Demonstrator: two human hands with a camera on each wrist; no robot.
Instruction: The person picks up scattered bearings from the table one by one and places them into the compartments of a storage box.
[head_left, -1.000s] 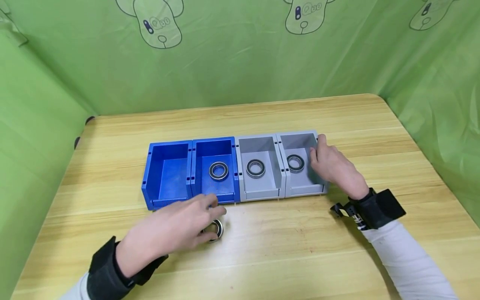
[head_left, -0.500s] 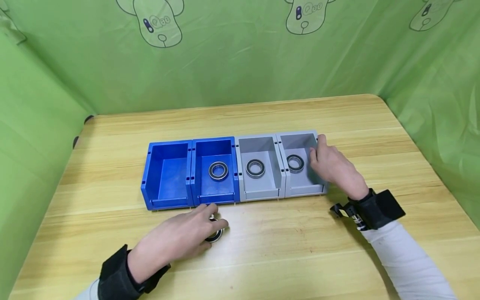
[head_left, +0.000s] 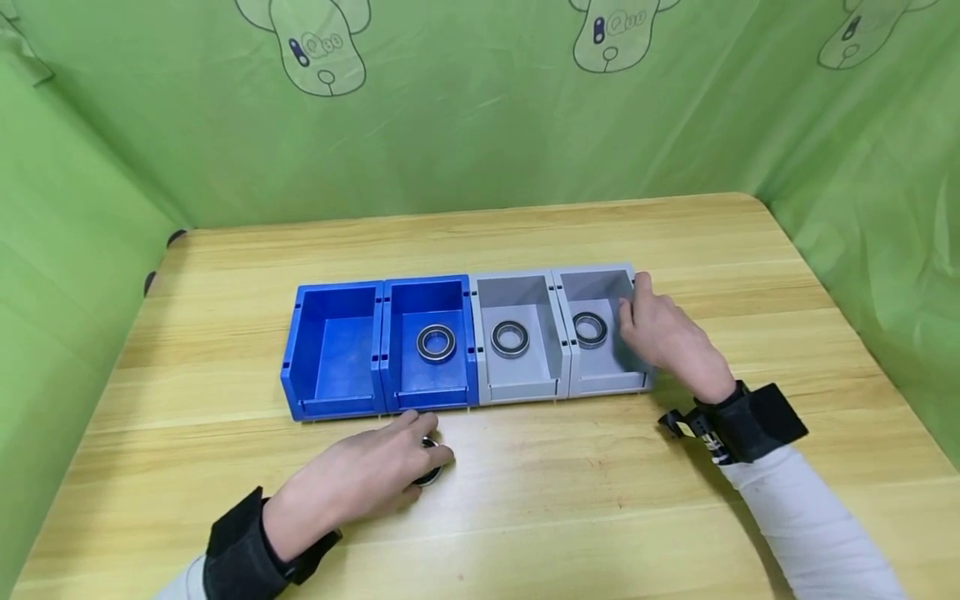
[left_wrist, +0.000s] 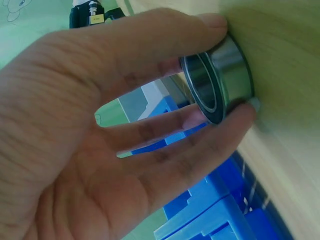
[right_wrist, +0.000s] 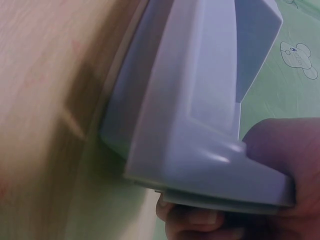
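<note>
My left hand holds a ball bearing by its outer rim, thumb on one side and fingers on the other. That bearing is at the tabletop, just in front of the blue bins, and mostly covered by the hand in the head view. My right hand grips the outer side wall of the rightmost grey bin, thumb inside and fingers outside. One bearing lies flat in this bin, another bearing in the adjoining grey bin, and a third bearing in the right blue bin.
The leftmost blue bin holds nothing visible. All the bins stand side by side in one row on the wooden table. Green cloth hangs behind the table and at both sides.
My left hand has shifted slightly right and toward the table's near side, its fingers closing round the bearing. The right hand stays on the grey bin's wall.
</note>
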